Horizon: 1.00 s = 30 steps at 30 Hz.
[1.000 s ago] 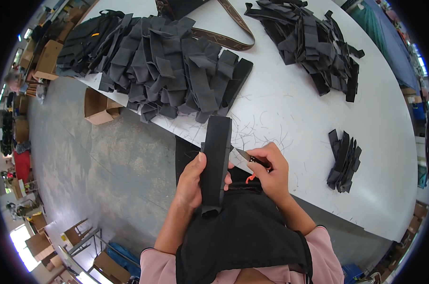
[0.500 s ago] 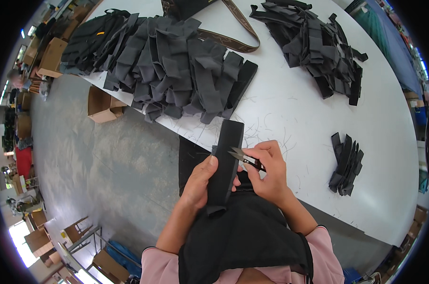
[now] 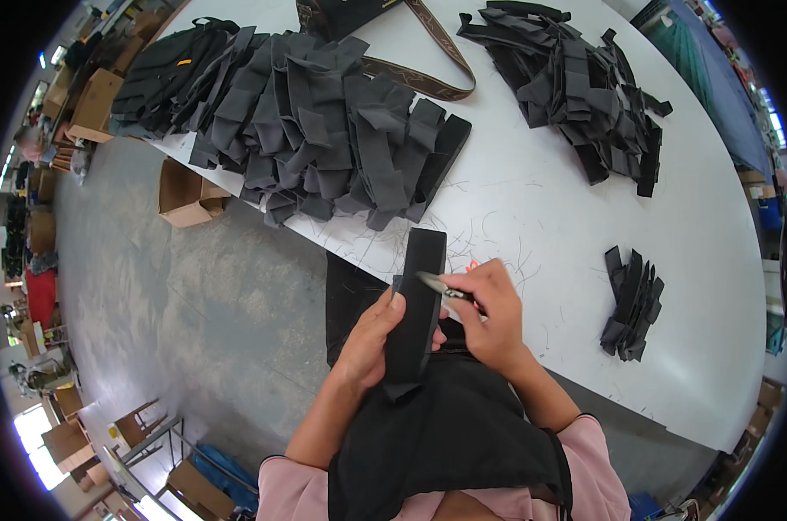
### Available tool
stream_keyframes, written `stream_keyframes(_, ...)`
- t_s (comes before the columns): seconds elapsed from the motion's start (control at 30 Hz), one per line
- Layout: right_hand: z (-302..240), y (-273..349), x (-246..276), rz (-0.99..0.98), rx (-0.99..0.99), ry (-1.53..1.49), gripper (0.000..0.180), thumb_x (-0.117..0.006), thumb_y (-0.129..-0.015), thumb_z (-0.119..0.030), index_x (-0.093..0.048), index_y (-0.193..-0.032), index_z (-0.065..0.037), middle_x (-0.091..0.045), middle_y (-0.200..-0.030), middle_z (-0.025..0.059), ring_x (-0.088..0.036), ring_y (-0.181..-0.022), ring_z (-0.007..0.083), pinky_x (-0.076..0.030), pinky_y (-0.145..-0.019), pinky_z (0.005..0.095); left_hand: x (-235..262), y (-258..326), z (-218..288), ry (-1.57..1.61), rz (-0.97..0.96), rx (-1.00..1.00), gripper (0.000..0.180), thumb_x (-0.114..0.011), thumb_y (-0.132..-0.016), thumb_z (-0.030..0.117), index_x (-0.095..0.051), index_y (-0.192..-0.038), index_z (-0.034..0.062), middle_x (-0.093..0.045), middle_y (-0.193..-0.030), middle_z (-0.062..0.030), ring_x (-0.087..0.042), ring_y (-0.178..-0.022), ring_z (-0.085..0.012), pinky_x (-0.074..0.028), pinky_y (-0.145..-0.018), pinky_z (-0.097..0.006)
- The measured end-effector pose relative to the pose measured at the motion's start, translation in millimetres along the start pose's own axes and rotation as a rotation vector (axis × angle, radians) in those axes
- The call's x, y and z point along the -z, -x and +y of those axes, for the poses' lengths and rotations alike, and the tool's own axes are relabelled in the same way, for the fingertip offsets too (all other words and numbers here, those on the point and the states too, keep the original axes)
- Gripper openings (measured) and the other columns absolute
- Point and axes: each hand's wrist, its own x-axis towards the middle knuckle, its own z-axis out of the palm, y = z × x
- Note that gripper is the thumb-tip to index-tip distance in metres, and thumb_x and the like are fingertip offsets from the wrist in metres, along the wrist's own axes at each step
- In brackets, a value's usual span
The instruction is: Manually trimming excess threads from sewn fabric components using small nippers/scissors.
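My left hand point(image 3: 369, 340) is closed around a long black fabric strip point(image 3: 421, 269), thumb on its near face and fingertips showing past its right edge. The strip stands lengthwise in front of my black apron, its lower end folded over. In my right hand point(image 3: 490, 306) is a small pair of thread snips point(image 3: 437, 285), gripped between thumb and fingers. Their pointed blades lie against the strip's face, near its right edge; the tips look pressed together, though slightly blurred.
A big heap of dark grey fabric strips point(image 3: 311, 130) covers the table's point(image 3: 532, 200) left side, beside a black backpack point(image 3: 172, 78). Another heap point(image 3: 576, 87) lies far right, a small bundle point(image 3: 634, 304) nearer. A brown patterned strap point(image 3: 437, 85) and loose threads lie between. A cardboard box point(image 3: 183, 195) stands on the floor.
The snips' blades, spread apart before, now look closed. The strip has shifted slightly down and its folded lower end has turned a little. Both hands keep their hold.
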Motion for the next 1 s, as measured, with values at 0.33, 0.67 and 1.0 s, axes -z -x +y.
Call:
stream_keyframes(0.33,3,-32,12,-0.113,-0.832,-1.145,0.014,-0.067,-0.079,-0.008,-0.057,-0.087,-0.001,-0.055,-0.071,0.0007,-0.048,-0.055,0.0062,-0.036,-0.047,0.0206,-7,-16,7,0.126,-0.383,-0.081,0.066,-0.057,-0.088,0.038,-0.022,-0.135,0.0078,-0.047,-0.115,-0.0246,-0.06,-0.087,-0.0296,-0.053,-0.072,-0.037)
stream_keyframes(0.67,11,-13,20,0.063,-0.362,-0.347,0.027,-0.059,-0.08,0.002,-0.055,-0.106,-0.001,-0.054,-0.086,0.0016,-0.053,-0.08,0.0083,-0.042,-0.071,0.0214,-13,-28,3,0.011,-0.102,-0.092,0.066,-0.053,-0.092,0.029,-0.018,-0.145,0.0109,-0.05,-0.108,-0.0128,-0.049,-0.071,-0.0133,-0.041,-0.056,-0.024)
stream_keyframes(1.0,9,-16,24,0.079,-0.482,-0.467,0.021,-0.062,-0.078,0.002,-0.06,-0.099,-0.001,-0.054,-0.081,0.0009,-0.052,-0.07,0.0066,-0.041,-0.063,0.0192,-16,-24,6,-0.438,0.062,-0.146,0.054,-0.055,-0.089,0.021,-0.036,-0.138,0.008,-0.049,-0.106,-0.01,-0.05,-0.076,-0.0157,-0.042,-0.064,-0.025)
